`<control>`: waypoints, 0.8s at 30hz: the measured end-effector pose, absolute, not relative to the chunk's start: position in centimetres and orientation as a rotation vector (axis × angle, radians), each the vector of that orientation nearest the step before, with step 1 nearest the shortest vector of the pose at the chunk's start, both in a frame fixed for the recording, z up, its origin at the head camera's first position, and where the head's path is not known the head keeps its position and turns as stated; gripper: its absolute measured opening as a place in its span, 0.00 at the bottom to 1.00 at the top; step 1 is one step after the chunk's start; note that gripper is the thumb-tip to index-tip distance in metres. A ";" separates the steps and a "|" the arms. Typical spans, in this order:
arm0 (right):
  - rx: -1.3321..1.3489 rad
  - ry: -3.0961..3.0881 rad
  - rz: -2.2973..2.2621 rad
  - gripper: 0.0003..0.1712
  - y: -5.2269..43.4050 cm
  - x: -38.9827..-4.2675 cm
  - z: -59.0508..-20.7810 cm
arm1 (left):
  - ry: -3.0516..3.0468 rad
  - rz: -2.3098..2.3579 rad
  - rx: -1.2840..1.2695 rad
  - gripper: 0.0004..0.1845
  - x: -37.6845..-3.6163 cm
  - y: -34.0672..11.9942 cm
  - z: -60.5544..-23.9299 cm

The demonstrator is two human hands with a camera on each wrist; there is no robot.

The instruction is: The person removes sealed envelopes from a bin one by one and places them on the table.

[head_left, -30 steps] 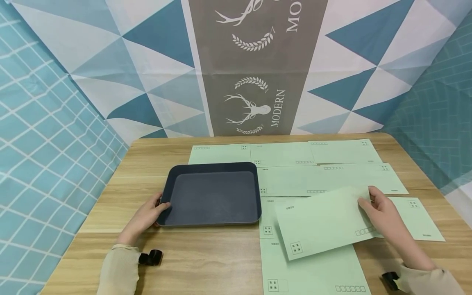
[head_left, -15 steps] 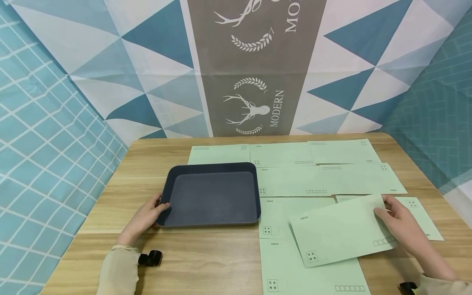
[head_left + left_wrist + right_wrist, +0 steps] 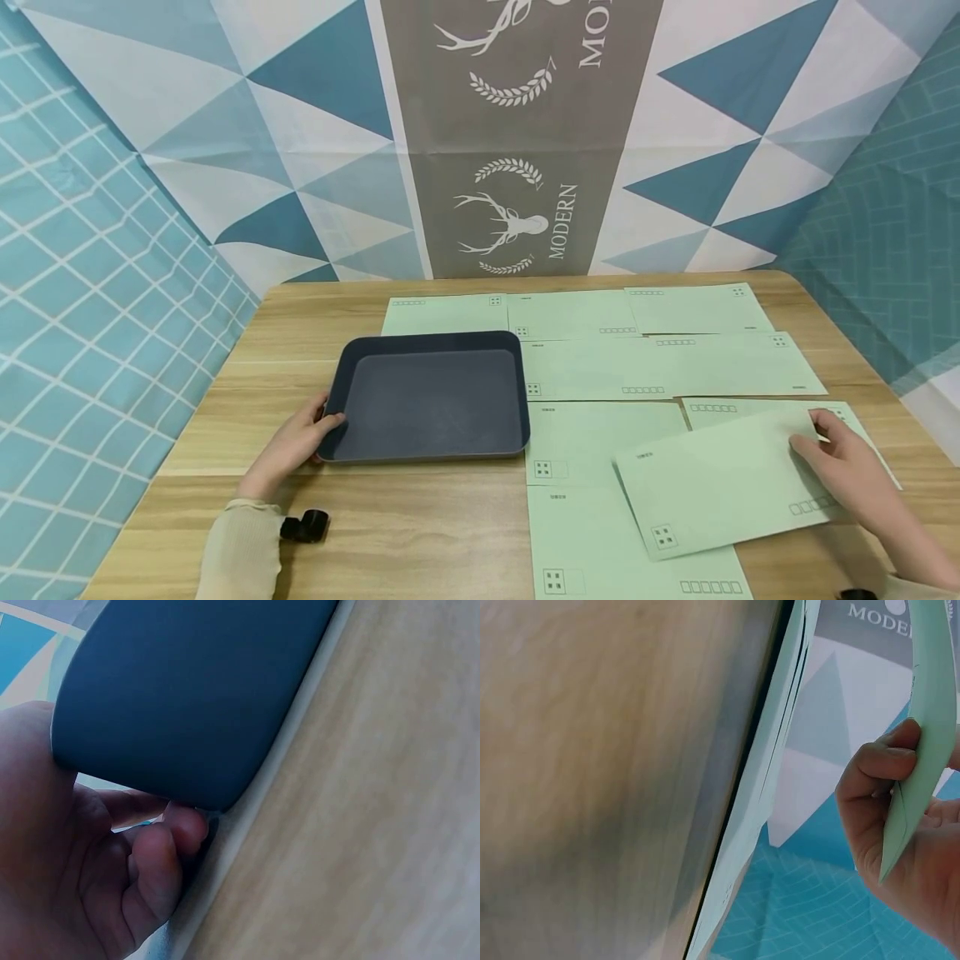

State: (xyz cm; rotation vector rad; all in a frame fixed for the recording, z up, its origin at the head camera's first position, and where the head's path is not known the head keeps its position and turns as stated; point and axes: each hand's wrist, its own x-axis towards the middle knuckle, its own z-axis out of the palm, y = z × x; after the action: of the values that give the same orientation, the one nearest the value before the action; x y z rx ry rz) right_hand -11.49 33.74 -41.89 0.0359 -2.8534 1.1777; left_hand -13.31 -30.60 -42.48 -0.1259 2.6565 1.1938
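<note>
Pale green paper makes up the envelope that the right hand grasps by its right end, thumb on one face and fingers on the other, as the right wrist view shows, where the envelope stands edge-on in the pinch of the right hand. In the head view this envelope is tilted, its far right corner raised, and it lies above the near right part of the wooden table, overlapping other envelopes beneath it. More green envelopes lie flat in rows across the middle and right of the table, touching or overlapping one another.

The left hand grasps the near left corner of a dark blue tray, thumb over the rim. In the left wrist view the fingers curl under the corner of the tray, which sits on the table's left half, just beside the envelopes. Behind the table hangs a patterned cloth with blue triangles and a deer print.
</note>
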 end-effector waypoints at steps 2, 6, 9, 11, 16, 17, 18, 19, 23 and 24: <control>0.035 -2.860 1.172 0.12 34.1 -11.4 -41.9 | 2.655 1.199 -0.125 0.32 -13.3 -30.6 -42.5; 0.039 -2.873 1.143 0.13 34.6 -11.4 -41.9 | 2.656 1.200 -0.125 0.32 -13.3 -30.6 -42.6; 0.043 -2.870 1.135 0.13 34.9 -11.3 -41.9 | 2.653 1.203 -0.124 0.32 -13.3 -30.6 -42.6; 0.048 -2.865 1.132 0.13 35.0 -11.3 -41.9 | 2.652 1.205 -0.124 0.32 -13.3 -30.6 -42.6; 0.059 -2.820 1.172 0.10 35.4 -11.1 -42.3 | 2.653 1.209 -0.123 0.31 -13.3 -30.6 -42.6; 0.066 -2.807 1.191 0.09 35.6 -11.0 -42.3 | 2.654 1.208 -0.123 0.31 -13.3 -30.6 -42.6; 0.067 -2.791 1.208 0.08 35.6 -10.9 -42.4 | 2.655 1.205 -0.122 0.31 -13.3 -30.6 -42.5; 0.070 -2.784 1.220 0.08 35.7 -10.9 -42.4 | 2.656 1.199 -0.124 0.32 -13.3 -30.6 -42.5; 0.046 -2.810 1.194 0.12 36.3 -10.9 -42.3 | 2.657 1.182 -0.134 0.32 -13.3 -30.6 -42.5; 0.026 -2.829 1.167 0.15 36.5 -10.9 -42.3 | 2.656 1.182 -0.134 0.32 -13.3 -30.6 -42.5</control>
State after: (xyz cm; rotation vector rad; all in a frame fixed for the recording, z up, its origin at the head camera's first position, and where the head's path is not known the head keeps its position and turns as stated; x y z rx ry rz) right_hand -10.92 36.50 -42.34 0.0261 -2.8294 1.1671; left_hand -13.28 -30.62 -42.47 -0.1339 2.6565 1.1818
